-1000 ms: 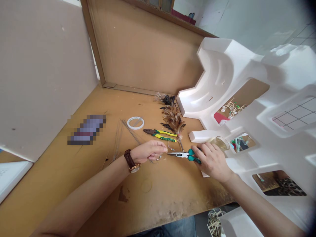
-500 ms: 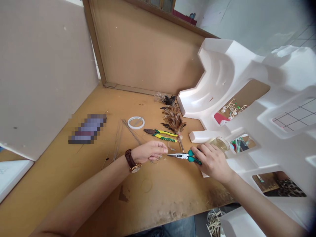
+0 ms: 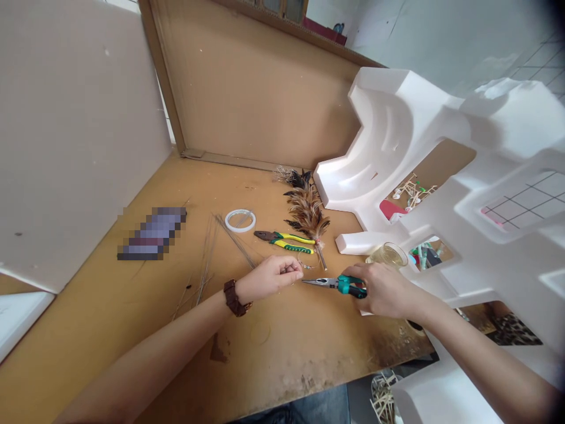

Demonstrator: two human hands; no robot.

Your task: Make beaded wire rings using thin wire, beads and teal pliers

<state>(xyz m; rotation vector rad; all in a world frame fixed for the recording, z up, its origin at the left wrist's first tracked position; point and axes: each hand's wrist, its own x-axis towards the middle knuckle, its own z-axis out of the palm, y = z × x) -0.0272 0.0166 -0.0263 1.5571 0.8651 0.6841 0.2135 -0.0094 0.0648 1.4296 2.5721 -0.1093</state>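
Note:
My right hand (image 3: 383, 288) is wrapped round the teal-and-black handles of long-nose pliers (image 3: 329, 283). The pliers' narrow metal jaws point left, their tip close to the fingers of my left hand (image 3: 276, 277). Those fingers are curled into a pinch; what they hold is too small or hidden to make out. Just beyond lie combination pliers (image 3: 291, 242) with yellow-and-green handles. A bundle of brown and black feathers (image 3: 306, 209) on a stick lies behind them. Thin wires (image 3: 233, 238) are spread on the table to the left of the combination pliers.
A white ring-shaped roll (image 3: 240, 221) lies on the wooden table (image 3: 176, 347). Farther left is a blurred-out flat object (image 3: 152, 234). A large white foam piece (image 3: 388, 129) with cut-outs stands at right, beside a clear cup (image 3: 388, 254). A cardboard panel (image 3: 265, 88) closes the back.
My left hand has turned, its fingers now curled more tightly and the watch face turned out of sight. The right hand has rotated a little with the long-nose pliers. The view has shifted slightly.

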